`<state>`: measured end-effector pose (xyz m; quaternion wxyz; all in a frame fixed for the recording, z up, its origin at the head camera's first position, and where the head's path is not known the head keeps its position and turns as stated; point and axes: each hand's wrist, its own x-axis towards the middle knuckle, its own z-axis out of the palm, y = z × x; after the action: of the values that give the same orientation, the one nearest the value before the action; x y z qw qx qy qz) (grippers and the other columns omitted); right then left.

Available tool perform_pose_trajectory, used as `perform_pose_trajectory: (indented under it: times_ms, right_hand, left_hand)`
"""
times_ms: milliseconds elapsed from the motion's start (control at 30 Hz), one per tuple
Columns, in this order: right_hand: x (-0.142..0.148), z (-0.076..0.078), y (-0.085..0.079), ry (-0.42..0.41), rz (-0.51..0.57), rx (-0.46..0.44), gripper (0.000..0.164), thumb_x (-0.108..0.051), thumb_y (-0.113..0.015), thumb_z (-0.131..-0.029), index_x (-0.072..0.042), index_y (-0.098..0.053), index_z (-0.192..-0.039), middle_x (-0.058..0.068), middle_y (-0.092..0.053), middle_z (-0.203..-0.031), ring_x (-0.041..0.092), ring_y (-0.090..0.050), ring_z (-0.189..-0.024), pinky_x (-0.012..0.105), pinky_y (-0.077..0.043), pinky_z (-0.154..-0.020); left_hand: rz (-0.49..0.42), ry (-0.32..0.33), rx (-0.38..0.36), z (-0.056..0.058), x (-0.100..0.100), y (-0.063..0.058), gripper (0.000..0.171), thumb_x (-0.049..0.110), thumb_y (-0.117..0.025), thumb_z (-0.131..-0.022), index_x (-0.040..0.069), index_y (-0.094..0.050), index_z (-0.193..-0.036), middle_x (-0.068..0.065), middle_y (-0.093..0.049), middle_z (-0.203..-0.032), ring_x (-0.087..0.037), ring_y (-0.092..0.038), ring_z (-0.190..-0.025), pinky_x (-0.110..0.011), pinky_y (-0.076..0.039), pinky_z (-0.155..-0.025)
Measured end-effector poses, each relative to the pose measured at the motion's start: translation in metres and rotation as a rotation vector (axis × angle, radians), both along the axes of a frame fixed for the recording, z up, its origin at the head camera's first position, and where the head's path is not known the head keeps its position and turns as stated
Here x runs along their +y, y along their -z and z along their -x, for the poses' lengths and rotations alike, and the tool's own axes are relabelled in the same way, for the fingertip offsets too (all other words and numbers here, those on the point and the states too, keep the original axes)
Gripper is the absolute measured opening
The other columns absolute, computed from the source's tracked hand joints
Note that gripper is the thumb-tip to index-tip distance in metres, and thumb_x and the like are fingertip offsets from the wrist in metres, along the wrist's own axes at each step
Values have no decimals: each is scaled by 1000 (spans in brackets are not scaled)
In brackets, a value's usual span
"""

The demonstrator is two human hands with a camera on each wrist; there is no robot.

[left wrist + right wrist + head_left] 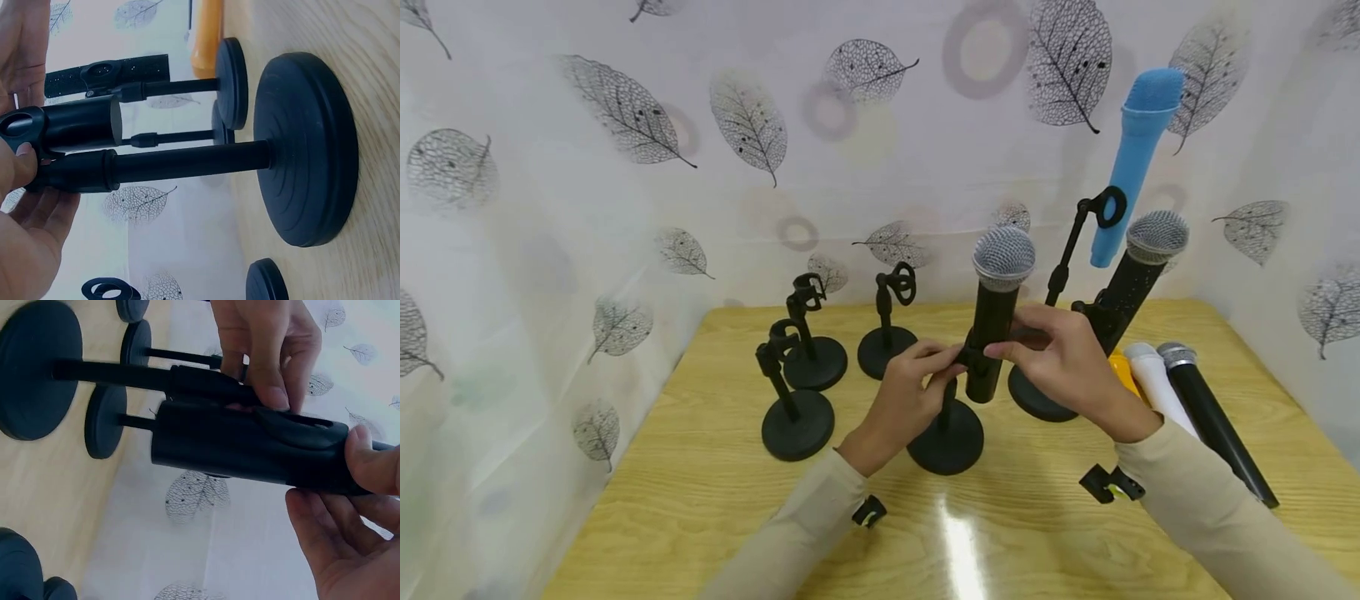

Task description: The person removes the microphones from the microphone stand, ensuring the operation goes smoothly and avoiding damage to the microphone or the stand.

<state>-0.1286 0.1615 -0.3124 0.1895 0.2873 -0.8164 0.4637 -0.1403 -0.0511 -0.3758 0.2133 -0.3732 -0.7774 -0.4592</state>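
Observation:
A black microphone with a silver mesh head [997, 308] sits tilted in the clip [300, 430] of a black round-based desk stand [947, 446]. My left hand [906, 400] grips the stand's top beside the clip, thumb pressed against it in the left wrist view. With thumb and fingers, my right hand [1063, 358] holds the microphone's barrel just above the clip. The barrel's lower end [87, 123] sticks out past the clip, next to the stand's pole [194, 161]. The stand's base rests on the wooden table.
Several bare stands [797, 425] stand to the left and behind. On the right, another black microphone [1131, 283] and a blue microphone [1135, 150] are up on stands. Orange, white [1161, 383] and black [1217, 417] microphones lie at the table's right. A leaf-print curtain [625, 208] hangs behind.

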Motion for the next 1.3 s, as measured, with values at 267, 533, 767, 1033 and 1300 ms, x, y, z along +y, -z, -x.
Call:
perform_pose_trajectory:
  times_ms: [267,533,767,1033,1300]
  right_hand:
    - [3,0,-11,40,-72,-37,18,0,-81,-85,-4,-75,-100,3,-74,-90,12,-73,-83,16,-57,-75]
    - [6,-3,4,-12,-2,-128,28,0,-79,-87,-2,-73,-114,7,-74,-103,4,-70,-93,18,-56,-83]
    - [3,-1,1,16,1,-48,22,3,-80,-85,-5,-77,-106,5,-74,-98,9,-72,-85,18,-57,-77]
    - [5,0,-9,28,-51,-81,18,-3,-80,-87,-6,-76,-104,3,-74,-97,9,-72,-87,17,-57,-78]
    - [9,-2,3,-3,-20,-133,29,-2,-79,-88,-5,-73,-117,7,-74,-105,3,-69,-95,17,-55,-83]
  left_hand:
    - [-5,0,7,-2,1,-2,28,4,-67,-97,-4,-69,-124,-11,-68,-103,-19,-66,-90,-17,-52,-71]
    - [-2,-10,-13,-3,0,-3,29,5,-68,-97,-3,-69,-125,-11,-68,-103,-18,-66,-89,-17,-52,-69]
    - [0,0,-18,0,0,-2,30,4,-68,-97,-4,-68,-125,-10,-68,-103,-17,-66,-88,-17,-51,-68]
    - [4,1,-18,0,-1,-2,30,5,-67,-97,-3,-68,-126,-10,-68,-104,-17,-66,-90,-17,-52,-70]
    - [11,-7,-29,0,1,-2,30,6,-68,-97,-2,-68,-126,-10,-68,-104,-17,-66,-89,-16,-51,-68]
